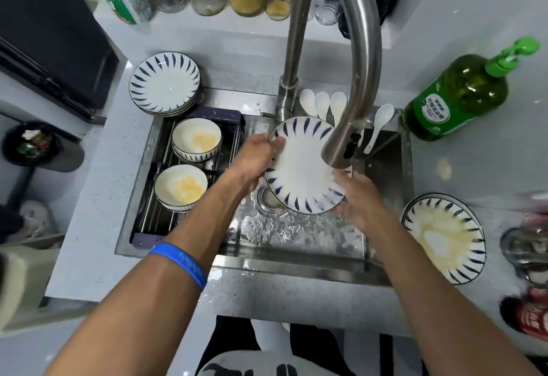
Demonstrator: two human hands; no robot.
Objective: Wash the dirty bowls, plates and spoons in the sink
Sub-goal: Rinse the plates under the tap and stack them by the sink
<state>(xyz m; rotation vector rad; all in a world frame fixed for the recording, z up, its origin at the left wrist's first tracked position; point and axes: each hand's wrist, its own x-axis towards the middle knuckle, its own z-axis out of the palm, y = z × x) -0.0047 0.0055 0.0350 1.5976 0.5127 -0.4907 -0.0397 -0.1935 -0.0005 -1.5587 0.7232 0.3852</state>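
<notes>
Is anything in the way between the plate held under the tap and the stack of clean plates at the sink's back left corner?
Nothing visible blocks it. Both hands, left and right, hold the blue-striped white plate over the steel sink; the path to the stacked striped plates passes above the yellow-stained bowls in the rack.

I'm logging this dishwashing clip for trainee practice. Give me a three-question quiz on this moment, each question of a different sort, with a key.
1. True or false: the plate under the faucet is held by both the left hand and the right hand.
2. Where does the dirty plate lie?
A. in the sink
B. on the counter, right of the sink
C. on the plate stack
3. Fill in: the two stained bowls, far and near, sit in the ____ at the sink's left.

Key: 1 true; 2 B; 3 rack.
</notes>
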